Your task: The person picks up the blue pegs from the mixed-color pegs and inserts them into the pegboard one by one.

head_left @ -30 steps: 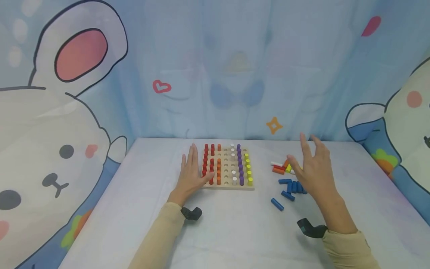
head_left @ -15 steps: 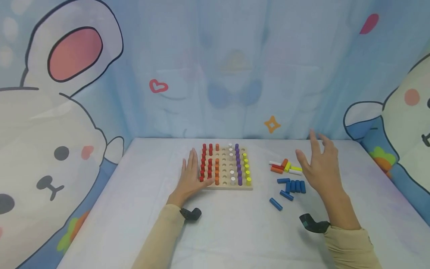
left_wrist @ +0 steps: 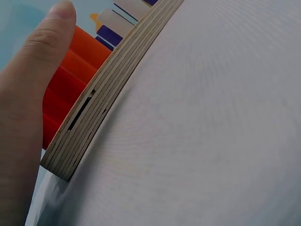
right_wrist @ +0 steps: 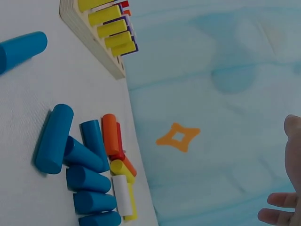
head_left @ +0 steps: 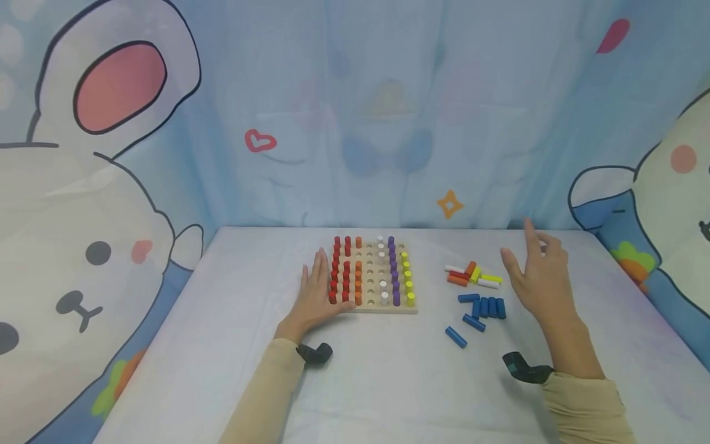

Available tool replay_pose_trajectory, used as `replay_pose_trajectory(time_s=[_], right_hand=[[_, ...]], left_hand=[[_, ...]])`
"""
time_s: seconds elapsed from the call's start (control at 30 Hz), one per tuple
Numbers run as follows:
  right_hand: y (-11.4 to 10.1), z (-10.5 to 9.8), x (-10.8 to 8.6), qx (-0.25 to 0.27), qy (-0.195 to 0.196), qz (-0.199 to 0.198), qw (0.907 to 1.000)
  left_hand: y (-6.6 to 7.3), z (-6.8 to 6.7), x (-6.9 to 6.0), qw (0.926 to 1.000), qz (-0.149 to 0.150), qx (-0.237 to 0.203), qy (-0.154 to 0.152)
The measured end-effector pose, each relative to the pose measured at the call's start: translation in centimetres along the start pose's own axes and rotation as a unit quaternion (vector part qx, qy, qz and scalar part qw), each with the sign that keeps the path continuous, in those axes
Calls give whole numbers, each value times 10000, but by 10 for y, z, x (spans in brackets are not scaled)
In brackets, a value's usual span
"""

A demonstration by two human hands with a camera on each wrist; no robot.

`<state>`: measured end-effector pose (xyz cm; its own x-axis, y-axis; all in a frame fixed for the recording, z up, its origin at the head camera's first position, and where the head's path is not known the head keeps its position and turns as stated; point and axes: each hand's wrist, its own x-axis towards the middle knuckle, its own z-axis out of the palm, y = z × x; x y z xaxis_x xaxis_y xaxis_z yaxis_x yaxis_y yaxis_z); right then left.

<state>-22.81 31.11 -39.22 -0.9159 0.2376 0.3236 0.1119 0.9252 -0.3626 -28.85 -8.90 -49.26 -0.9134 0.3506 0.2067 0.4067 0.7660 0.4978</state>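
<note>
A wooden pegboard lies on the table with upright red, orange, white, purple and yellow pegs in columns; one column of holes between the orange and white is bare. My left hand is at its left side, fingers extended, thumb over the front-left corner. In the left wrist view the thumb lies in front of the red and orange pegs; whether it touches is unclear. Raised to the right of the loose blue pegs, my right hand has its fingers spread and holds nothing visible.
Behind the blue pegs lies a small pile with an orange peg, yellow pegs and white ones. One blue peg lies nearer the front. A printed curtain hangs behind the white table.
My right hand has moved right, away from the loose pegs, uncovering more of them. The left hand stays beside the pegboard with its thumb slightly lower. The pegs have not moved.
</note>
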Motion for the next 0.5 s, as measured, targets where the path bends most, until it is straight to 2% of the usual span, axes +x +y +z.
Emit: replay_pose_trajectory(time_s=[0.5], right_hand=[[24,8,5,108,-389,283,9988]], left_hand=[[-5,4,1,9998,-89,144,-85]])
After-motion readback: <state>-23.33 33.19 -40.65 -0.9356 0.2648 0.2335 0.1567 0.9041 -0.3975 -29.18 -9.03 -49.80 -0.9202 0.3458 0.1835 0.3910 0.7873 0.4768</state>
